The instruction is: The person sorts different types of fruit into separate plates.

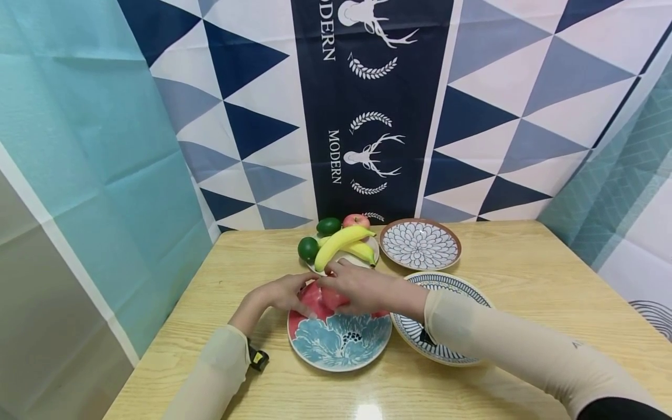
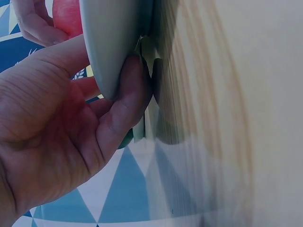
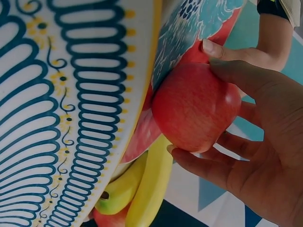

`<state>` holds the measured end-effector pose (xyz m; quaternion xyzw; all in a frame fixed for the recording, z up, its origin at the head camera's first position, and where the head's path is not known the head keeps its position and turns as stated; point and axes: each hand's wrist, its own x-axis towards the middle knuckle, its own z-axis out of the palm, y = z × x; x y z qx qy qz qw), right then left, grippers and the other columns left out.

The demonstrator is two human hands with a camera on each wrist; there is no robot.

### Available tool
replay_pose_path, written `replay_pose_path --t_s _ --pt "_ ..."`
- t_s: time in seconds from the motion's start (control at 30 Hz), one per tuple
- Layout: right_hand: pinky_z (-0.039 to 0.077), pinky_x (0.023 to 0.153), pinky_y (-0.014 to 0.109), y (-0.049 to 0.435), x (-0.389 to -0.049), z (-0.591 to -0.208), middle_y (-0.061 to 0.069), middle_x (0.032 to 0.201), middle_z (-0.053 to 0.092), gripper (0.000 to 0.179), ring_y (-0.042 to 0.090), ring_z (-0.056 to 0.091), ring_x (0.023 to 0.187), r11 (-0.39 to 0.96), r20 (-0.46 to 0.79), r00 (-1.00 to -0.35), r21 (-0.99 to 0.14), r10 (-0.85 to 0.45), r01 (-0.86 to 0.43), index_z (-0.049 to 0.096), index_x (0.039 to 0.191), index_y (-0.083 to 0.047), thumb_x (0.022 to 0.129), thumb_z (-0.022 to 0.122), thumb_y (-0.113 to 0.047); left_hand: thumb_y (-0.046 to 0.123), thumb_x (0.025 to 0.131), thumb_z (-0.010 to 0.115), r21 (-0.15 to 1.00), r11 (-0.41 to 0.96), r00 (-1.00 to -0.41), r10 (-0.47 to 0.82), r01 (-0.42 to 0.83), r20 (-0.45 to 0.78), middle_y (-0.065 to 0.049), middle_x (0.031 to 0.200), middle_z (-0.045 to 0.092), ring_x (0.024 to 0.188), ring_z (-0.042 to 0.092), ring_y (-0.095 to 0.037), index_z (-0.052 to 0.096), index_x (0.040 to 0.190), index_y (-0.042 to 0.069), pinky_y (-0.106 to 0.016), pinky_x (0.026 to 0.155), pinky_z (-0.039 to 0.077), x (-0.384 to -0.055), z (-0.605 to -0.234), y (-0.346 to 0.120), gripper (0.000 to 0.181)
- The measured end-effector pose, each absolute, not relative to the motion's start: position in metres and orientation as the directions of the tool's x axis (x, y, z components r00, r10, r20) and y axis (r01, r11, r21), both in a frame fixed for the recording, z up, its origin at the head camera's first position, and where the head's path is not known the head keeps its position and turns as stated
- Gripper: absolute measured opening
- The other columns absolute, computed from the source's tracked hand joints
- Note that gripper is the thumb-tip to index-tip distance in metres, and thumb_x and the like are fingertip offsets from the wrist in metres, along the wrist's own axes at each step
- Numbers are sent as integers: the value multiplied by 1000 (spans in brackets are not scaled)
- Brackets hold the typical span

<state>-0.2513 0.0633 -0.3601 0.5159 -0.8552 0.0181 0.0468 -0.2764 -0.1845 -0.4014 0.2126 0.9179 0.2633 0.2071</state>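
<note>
A red apple (image 3: 196, 106) sits on the blue-flowered plate with a red edge (image 1: 341, 344). My right hand (image 1: 359, 286) holds the apple from its far side, thumb and fingers spread around it in the right wrist view. On the plate's left edge, my left hand (image 1: 286, 291) pinches the rim, thumb over the top and fingers beneath. From the left wrist view, the plate's pale underside (image 2: 111, 47) shows between that thumb and the fingers.
Behind the plate, a fruit dish carries bananas (image 1: 341, 245), another apple (image 1: 356, 220) and green fruits (image 1: 308, 249). To the right stand a blue-patterned plate (image 1: 457, 286) and a brown-rimmed plate (image 1: 420, 245). A black and yellow object (image 1: 258, 359) is by the left wrist.
</note>
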Motion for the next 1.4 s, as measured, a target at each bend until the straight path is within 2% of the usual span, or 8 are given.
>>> replay_pose_path --t_s 0.23,0.6,0.87,1.03,1.17,1.23,1.4 --pt "54 102 41 63 -249 -359 12 144 53 65 27 55 120 460 105 -456 18 -884 -888 60 147 -17 90 87 -33 33 80 95 572 770 -827 499 285 -259 -12 155 52 144 46 -36 43 160 14 -58 119 39 -278 -401 -185 97" --pt "55 102 41 62 -249 -361 10 146 52 68 26 55 121 473 95 -470 16 -877 -881 58 149 -17 90 86 -37 35 80 95 570 774 -829 492 276 -266 -12 155 52 144 47 -36 43 160 14 -57 119 39 -278 -404 -184 98" --pt "53 105 42 63 -246 -361 8 147 53 81 24 53 127 520 58 -520 -5 -852 -854 50 158 -17 91 83 -48 35 80 95 576 771 -824 496 272 -274 -10 156 52 145 46 -35 43 161 16 -56 119 40 -276 -406 -184 98" --pt "51 108 44 64 -249 -354 9 146 52 89 26 53 129 537 57 -538 -32 -841 -843 45 161 -21 87 84 -53 35 80 95 579 771 -829 489 266 -272 -10 154 53 144 47 -35 43 161 18 -57 119 40 -277 -403 -184 97" --pt "49 108 42 65 -252 -348 6 139 54 82 25 52 127 527 72 -531 -65 -845 -847 53 155 -21 86 84 -55 36 79 95 577 771 -829 490 268 -269 -10 154 53 144 47 -35 43 162 19 -58 118 40 -277 -402 -185 99" --pt "51 104 40 65 -253 -345 6 135 55 78 23 54 120 514 83 -519 -81 -851 -854 54 153 -20 89 81 -54 36 79 95 572 773 -828 492 275 -268 -11 154 53 144 47 -36 43 161 18 -58 118 40 -277 -403 -185 99" --pt "55 98 36 64 -259 -334 7 138 57 70 18 56 112 532 110 -541 -101 -834 -840 56 152 -17 94 75 -52 34 80 95 569 770 -826 501 288 -260 -12 151 56 141 50 -36 46 158 16 -58 116 43 -280 -405 -186 94"
